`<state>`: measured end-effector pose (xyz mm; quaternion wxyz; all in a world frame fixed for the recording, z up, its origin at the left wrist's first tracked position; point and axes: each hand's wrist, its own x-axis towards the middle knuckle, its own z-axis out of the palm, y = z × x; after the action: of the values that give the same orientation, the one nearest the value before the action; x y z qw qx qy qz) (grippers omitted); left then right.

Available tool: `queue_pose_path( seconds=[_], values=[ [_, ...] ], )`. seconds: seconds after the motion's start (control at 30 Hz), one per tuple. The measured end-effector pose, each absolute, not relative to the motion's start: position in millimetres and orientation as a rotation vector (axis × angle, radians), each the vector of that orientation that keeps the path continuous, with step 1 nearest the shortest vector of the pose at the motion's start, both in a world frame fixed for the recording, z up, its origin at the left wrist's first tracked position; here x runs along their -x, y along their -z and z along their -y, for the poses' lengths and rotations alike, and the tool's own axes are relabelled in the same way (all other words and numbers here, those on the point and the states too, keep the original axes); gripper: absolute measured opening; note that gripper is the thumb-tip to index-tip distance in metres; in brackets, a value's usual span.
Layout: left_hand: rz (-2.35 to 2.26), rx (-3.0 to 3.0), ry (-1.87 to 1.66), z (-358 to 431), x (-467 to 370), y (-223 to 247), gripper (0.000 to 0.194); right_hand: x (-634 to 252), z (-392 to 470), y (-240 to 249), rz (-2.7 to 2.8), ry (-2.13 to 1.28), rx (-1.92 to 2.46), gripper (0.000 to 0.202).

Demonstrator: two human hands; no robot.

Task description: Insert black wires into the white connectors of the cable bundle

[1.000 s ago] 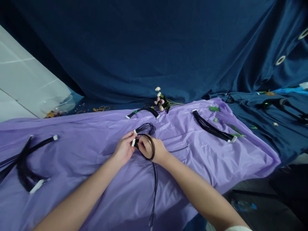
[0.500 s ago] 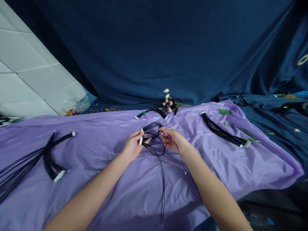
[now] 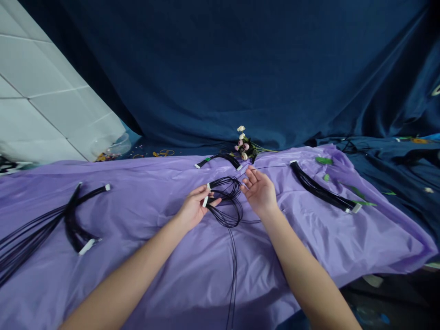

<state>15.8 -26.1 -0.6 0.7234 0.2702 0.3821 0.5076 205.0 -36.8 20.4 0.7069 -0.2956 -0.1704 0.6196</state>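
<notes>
My left hand grips a black cable bundle by its two white connectors, above the purple cloth. Loops of thin wire spread to the right of the fingers, and a few loose wires hang down toward the near edge. Just right of the loops is my right hand, palm turned up and fingers loosely curled apart. A single thin wire runs from the loops behind its fingertips and on to the right; no grip on it shows.
More black cables with white connectors lie at the left, at the back middle and at the right. Artificial flowers rest at the cloth's back edge. Green leaves are scattered at the right.
My right hand has moved off the wire loops, up and to the right, and its fingers have opened. One thin wire now stretches rightward behind it. My left hand still holds the connectors.
</notes>
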Motion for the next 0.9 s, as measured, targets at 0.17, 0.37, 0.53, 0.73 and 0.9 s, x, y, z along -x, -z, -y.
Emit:
queue_pose_path(
  seconds=[0.17, 0.37, 0.53, 0.73, 0.9],
  values=[
    [-0.841, -0.611, -1.092, 28, -16, 0, 0.009, -200, 35, -21, 0.390, -1.173, 0.563, 0.017],
    [-0.840, -0.642, -1.075, 27, -15, 2, 0.008, -215, 38, -26, 0.513, -1.061, 0.651, 0.021],
    [-0.835, -0.683, -1.033, 30, -15, -1, 0.007, -214, 45, -19, 1.233, -0.607, 1.074, 0.024],
    [-0.847, -0.737, -0.989, 35, -18, -6, 0.009, -197, 51, -13, 1.677, -0.521, 1.193, 0.010],
    [-0.830, -0.761, -0.972, 37, -18, -5, 0.008, -194, 51, -10, 1.795, -0.436, 1.284, 0.015]
  ],
)
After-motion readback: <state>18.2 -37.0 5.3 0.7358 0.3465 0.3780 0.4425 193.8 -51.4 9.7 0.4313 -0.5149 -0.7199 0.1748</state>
